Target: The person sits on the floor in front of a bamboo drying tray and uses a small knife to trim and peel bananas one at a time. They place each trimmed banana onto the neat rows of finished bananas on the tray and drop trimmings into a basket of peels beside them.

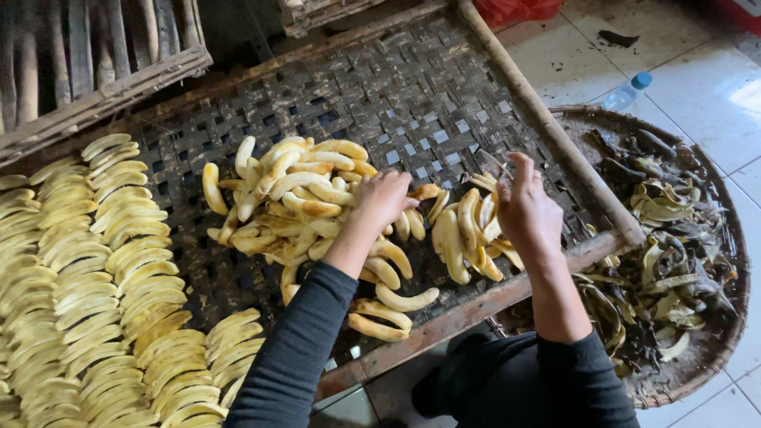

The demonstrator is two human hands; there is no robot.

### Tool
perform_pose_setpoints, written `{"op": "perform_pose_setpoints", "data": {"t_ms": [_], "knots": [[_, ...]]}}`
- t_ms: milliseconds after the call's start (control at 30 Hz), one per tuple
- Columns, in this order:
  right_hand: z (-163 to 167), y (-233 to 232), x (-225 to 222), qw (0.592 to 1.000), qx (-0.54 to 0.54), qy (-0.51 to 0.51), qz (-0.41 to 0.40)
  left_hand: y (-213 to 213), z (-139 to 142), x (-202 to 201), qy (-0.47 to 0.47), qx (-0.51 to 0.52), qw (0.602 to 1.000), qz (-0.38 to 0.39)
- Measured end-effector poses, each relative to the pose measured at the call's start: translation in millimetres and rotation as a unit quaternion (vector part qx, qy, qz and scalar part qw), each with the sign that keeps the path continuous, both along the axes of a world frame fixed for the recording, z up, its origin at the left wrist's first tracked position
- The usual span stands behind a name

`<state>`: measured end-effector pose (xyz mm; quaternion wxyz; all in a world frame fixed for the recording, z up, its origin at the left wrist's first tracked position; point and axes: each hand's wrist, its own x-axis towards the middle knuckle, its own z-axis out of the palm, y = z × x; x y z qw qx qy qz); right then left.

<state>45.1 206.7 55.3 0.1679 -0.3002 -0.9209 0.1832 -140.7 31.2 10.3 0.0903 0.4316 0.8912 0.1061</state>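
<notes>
A heap of peeled yellow bananas (pixel 293 190) lies in the middle of a dark woven bamboo rack (pixel 420 95). My left hand (pixel 383 200) rests on the heap's right side, fingers curled around a banana there. My right hand (pixel 525 208) is raised over a smaller bunch of peeled bananas (pixel 464 238) and pinches a thin knife or blade that points up and left. Both arms wear dark sleeves. Several loose bananas (pixel 392 305) lie near the rack's front edge.
Rows of flat banana slices (pixel 103 285) cover the rack's left part. A round woven basket (pixel 713 349) of dark banana peels sits on the tiled floor at right. A plastic bottle with a blue cap (pixel 626 91) lies behind it. A wooden crate (pixel 87 55) stands at back left.
</notes>
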Motion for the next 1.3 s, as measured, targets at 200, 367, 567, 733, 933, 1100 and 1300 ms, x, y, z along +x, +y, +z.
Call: {"op": "perform_pose_setpoints", "data": {"t_ms": [200, 367, 567, 733, 933, 1100, 1300], "knots": [[-11.6, -43.7, -26.8, 0.987, -0.059, -0.013, 0.15, -8.3, -20.9, -17.6, -0.048, 0.093, 0.994, -0.037], [-19.8, -57.1, -54.1, 0.981, -0.082, -0.043, 0.169, -18.3, -25.5, -20.8, -0.103, 0.206, 0.972, -0.038], [-29.9, -47.5, -61.3, 0.971, -0.158, 0.002, 0.177, -22.2, 7.2, -9.1, -0.132, 0.275, 0.95, -0.062], [-34.1, -36.8, -59.5, 0.954, -0.221, 0.044, 0.196, -29.5, 35.6, 2.7, -0.173, 0.346, 0.918, -0.084], [-22.8, -47.2, -49.6, 0.924, -0.296, 0.095, 0.22, -29.2, 29.7, 12.2, -0.324, 0.453, 0.83, 0.011], [-26.5, -78.1, -52.8, 0.937, -0.313, 0.099, 0.117, -22.1, -6.8, 27.6, -0.306, 0.505, 0.801, 0.1], [-38.7, -93.5, -61.5, 0.951, -0.254, 0.149, 0.098, -23.8, -23.5, 23.1, -0.285, 0.383, 0.862, 0.169]]}}
